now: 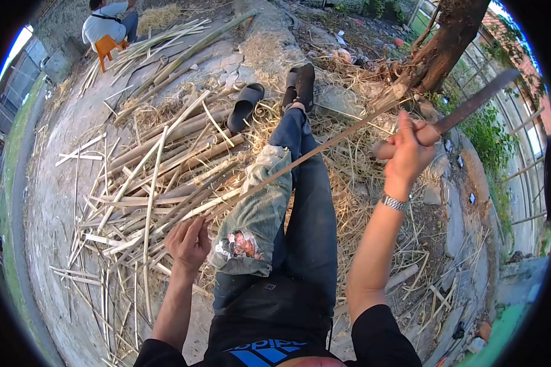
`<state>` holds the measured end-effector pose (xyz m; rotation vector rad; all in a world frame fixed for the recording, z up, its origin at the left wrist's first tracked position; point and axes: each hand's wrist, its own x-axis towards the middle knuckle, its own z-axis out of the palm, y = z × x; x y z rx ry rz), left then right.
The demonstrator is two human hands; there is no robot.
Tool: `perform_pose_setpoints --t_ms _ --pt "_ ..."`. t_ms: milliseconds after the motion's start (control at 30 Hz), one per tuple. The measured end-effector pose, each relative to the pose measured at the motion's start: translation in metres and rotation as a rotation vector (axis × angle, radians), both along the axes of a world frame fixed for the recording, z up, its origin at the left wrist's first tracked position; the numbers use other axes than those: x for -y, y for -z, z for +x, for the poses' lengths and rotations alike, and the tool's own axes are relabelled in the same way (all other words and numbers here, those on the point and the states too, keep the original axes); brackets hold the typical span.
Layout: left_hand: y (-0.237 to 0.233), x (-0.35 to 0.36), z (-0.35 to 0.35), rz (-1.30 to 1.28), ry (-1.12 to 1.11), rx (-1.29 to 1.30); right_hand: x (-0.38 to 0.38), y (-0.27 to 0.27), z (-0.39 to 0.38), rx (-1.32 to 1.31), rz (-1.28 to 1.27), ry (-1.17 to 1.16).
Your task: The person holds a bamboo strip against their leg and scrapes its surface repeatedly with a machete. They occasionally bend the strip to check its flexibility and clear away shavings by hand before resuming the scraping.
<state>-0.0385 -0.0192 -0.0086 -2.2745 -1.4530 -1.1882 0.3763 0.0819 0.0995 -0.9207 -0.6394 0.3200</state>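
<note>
My right hand [408, 150] is closed around the wooden handle of a long knife [477, 101], whose dark blade points up and to the right. My left hand [188, 241] is closed beside my left thigh, its fingers around the near end of a long bamboo strip [324, 147]. That strip slants across my legs and ends near the tree base, behind the knife hand. A worn grey-green cloth [257, 211] with a printed patch covers my left leg under the strip.
Split bamboo pieces [171, 153] lie piled to my left, with a loose sandal [246, 107] beside them. Shavings [355, 196] cover the ground to the right. A tree trunk [450, 46] stands at upper right. A person [107, 24] sits on an orange chair [106, 49] at upper left.
</note>
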Motion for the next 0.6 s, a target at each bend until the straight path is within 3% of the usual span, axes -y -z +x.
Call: perform_pose_setpoints --t_ms 200,300,433,567,600 --pt "0.028 0.015 -0.035 -0.067 -0.071 0.001 -0.001 0.041 0.083 -0.097 -0.151 0.258" --pt "0.038 0.024 -0.025 -0.209 -0.086 0.033 0.029 0.068 0.073 -0.098 -0.311 0.112" --pt "0.06 0.015 0.009 -0.385 -0.059 0.12 0.065 0.092 -0.007 -0.083 -0.658 -0.318" --pt "0.076 0.002 0.028 -0.446 -0.113 0.088 0.071 0.13 -0.057 0.291 -0.984 -0.612" --pt "0.077 -0.001 0.031 -0.463 -0.125 0.069 0.073 0.145 -0.066 0.575 -0.916 -0.608"
